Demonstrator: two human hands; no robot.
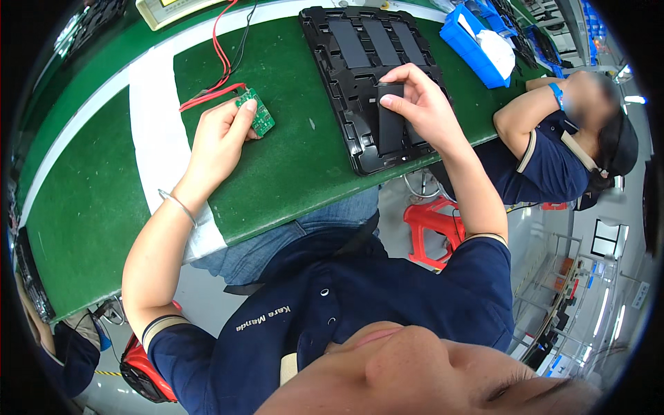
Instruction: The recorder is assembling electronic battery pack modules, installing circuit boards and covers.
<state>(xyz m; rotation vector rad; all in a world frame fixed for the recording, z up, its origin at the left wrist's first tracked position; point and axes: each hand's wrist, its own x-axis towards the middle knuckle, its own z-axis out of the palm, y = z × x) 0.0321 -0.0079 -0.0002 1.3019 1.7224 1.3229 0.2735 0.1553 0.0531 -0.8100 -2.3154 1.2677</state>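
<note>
Between the thumb and fingers of my left hand (225,131) is a small green circuit board (261,119). Red wires (211,95) run from its upper end, and a black lead lies beside them. My right hand (422,104) pinches the upper end of a flat black rectangular block (391,128) over the near part of a black plastic tray (339,104). Whether the block's lower end rests in the tray I cannot tell. Several similar dark flat blocks (380,43) lie in slots at the tray's far side.
The green tabletop (290,187) carries a white strip (155,131) on the left. A beige instrument (176,10) stands at the back, with leads coming down. A blue bin (474,48) with white material stands right of the tray. A co-worker (560,138) sits at the right, near a red stool (432,228).
</note>
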